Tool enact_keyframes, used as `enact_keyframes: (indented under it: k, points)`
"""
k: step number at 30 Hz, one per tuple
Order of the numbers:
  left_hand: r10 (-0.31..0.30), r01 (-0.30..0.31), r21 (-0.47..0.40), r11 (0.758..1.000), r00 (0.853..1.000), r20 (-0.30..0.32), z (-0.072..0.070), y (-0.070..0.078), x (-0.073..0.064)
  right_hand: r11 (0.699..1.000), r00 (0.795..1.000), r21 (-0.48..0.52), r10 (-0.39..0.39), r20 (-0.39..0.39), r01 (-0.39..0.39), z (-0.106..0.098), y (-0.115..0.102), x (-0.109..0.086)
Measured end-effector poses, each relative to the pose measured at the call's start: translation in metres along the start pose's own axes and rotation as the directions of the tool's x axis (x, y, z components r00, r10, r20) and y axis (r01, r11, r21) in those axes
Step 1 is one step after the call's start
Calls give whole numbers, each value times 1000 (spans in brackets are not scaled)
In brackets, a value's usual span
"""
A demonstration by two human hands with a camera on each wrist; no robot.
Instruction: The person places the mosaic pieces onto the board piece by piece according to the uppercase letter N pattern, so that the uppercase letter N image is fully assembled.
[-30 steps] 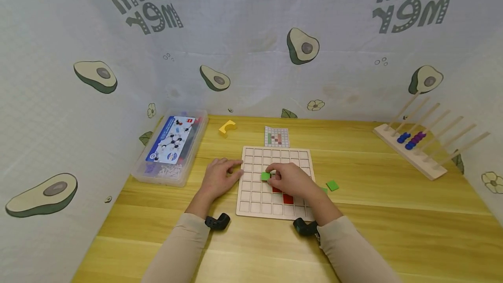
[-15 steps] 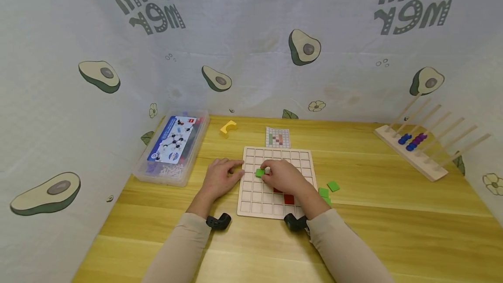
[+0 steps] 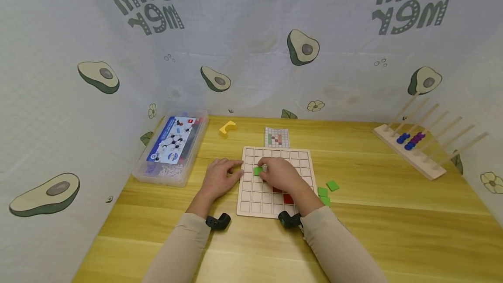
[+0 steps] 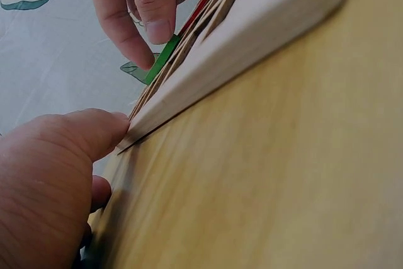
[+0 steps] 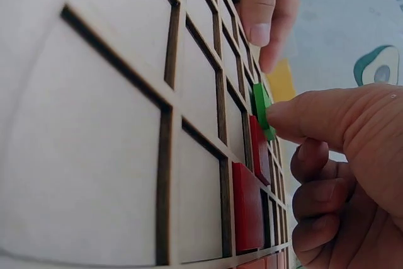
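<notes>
Over the left part of the wooden grid board (image 3: 256, 207), my right hand (image 3: 281, 173) pinches a small square green tile (image 3: 257, 171) between thumb and finger. The tile (image 4: 162, 60) looks tilted on edge in the left wrist view, with fingertips at both its ends. Red tiles (image 3: 288, 198) sit in a diagonal line of the board's cells, partly hidden under the right hand; the right wrist view shows several red tiles (image 5: 247, 206) close up. My left hand (image 3: 220, 177) lies at the board's left edge, thumb and finger spread and touching it.
Loose green tiles (image 3: 332, 185) lie right of the board. Behind it is a printed grid card (image 3: 277, 137) with coloured squares. A yellow arch block (image 3: 227, 128) and a clear plastic case (image 3: 170, 146) stand left; a peg rack with beads (image 3: 410, 152) stands right.
My right hand has moved left and slightly away across the board with the green tile, uncovering loose green tiles beside the board. The left hand has stayed at the board's edge.
</notes>
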State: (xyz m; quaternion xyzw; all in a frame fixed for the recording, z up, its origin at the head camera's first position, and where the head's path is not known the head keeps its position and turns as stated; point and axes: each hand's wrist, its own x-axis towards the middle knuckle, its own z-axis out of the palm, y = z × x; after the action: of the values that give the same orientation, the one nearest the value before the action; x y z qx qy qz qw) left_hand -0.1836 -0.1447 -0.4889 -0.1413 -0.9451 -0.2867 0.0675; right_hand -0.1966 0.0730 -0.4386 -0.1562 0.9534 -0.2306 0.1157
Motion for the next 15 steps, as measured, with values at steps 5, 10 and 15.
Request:
enact_keyframes:
  k: [5,10,15]
  points:
    - [1,-1,0,1000,1000,0,1,-1,0,1000,1000,-12,17,-4,-17,0,-1,2]
    - [-2,2,-4,1000,1000,0,0,-1,0,999,1000,-34,15,-19,-16,0,-2,4]
    - [11,-11,2,1000,1000,-11,-1,0,0,998,999,-57,12,-39,-14,2,-1,6]
